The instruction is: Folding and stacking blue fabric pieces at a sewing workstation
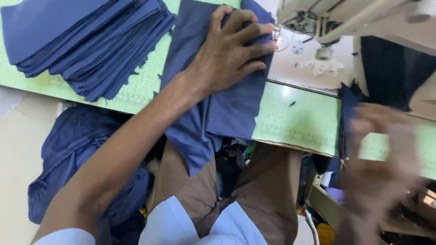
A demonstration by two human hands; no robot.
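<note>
Left hand lies flat, fingers spread, pressing a blue fabric piece on the green tabletop. Fabric's long axis runs far to near, draping off the near edge; sewing machine is just right of it. Right hand is blurred, grip unclear, near dark cloth. Stack of blue pieces lies far left.

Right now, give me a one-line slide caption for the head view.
Left hand pressed flat on navy fabric piece beside the sewing machine; blurred right hand off the table edge; stacked navy pieces at left.
</note>
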